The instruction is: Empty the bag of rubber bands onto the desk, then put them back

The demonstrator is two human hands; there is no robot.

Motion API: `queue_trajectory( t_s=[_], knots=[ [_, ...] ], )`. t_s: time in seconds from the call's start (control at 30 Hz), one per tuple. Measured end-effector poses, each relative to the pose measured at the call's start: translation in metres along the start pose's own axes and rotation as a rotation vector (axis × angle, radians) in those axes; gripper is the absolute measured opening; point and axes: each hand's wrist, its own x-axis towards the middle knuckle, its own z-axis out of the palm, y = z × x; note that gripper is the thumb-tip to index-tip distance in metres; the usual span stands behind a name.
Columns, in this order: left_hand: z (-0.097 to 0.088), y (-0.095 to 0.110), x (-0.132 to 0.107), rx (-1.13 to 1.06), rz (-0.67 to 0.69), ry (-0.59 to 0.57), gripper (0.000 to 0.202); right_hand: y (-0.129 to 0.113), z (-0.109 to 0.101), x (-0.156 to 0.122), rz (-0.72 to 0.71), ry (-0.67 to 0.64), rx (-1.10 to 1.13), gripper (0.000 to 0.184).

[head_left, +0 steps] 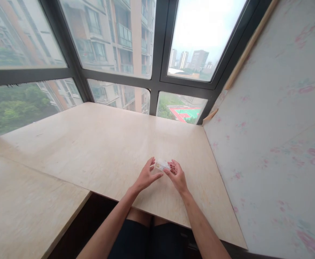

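Observation:
A small clear plastic box (162, 165) is between my two hands over the pale counter (114, 144). Something small and yellowish shows at its left end, too small to name. My left hand (147, 175) is at the box's left side, its fingers curved and its thumb stretched apart from them. On the right side, my right hand (178, 176) has its fingers spread and bent, with the thumb by the box's near edge. Whether that thumb touches the box I cannot tell.
Dark-framed windows (154, 86) border the counter at the back and left. A flower-patterned wall (267, 144) rises along the right. The counter's front edge has an inner corner (90, 192) at left, and my legs (152, 233) are below the edge.

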Motion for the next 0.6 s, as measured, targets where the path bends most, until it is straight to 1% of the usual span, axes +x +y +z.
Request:
queue_trajectory(
  t_s=[0.07, 0.1, 0.17, 0.27, 0.33, 0.5, 0.6],
  knots=[
    [-0.0034, -0.0037, 0.0051, -0.123, -0.055, -0.063, 0.081, 0.0014, -0.0006, -0.0001, 0.01, -0.004, 0.016, 0.074],
    [-0.0052, -0.0042, 0.0061, -0.177, -0.071, -0.076, 0.077, 0.0024, -0.001, 0.0, 0.012, -0.01, 0.02, 0.073],
    [-0.0082, -0.0037, 0.006, -0.25, -0.078, -0.069, 0.069, 0.0043, -0.0018, 0.0001, 0.007, -0.034, 0.021, 0.071],
    [-0.0102, -0.0035, 0.0037, -0.279, -0.072, -0.041, 0.065, 0.0047, -0.0026, -0.0005, -0.021, -0.077, -0.006, 0.065],
    [-0.0096, -0.0045, 0.0022, -0.302, -0.073, -0.028, 0.066, 0.0032, -0.0029, -0.0013, -0.042, -0.095, -0.032, 0.061],
    [-0.0061, -0.0065, 0.0, -0.338, -0.114, -0.039, 0.083, -0.0017, -0.0037, -0.0026, -0.072, -0.115, -0.057, 0.062],
    [-0.0054, -0.0062, -0.001, -0.338, -0.123, -0.018, 0.082, -0.0029, -0.0036, -0.0026, -0.091, -0.145, -0.093, 0.062]
  ],
)
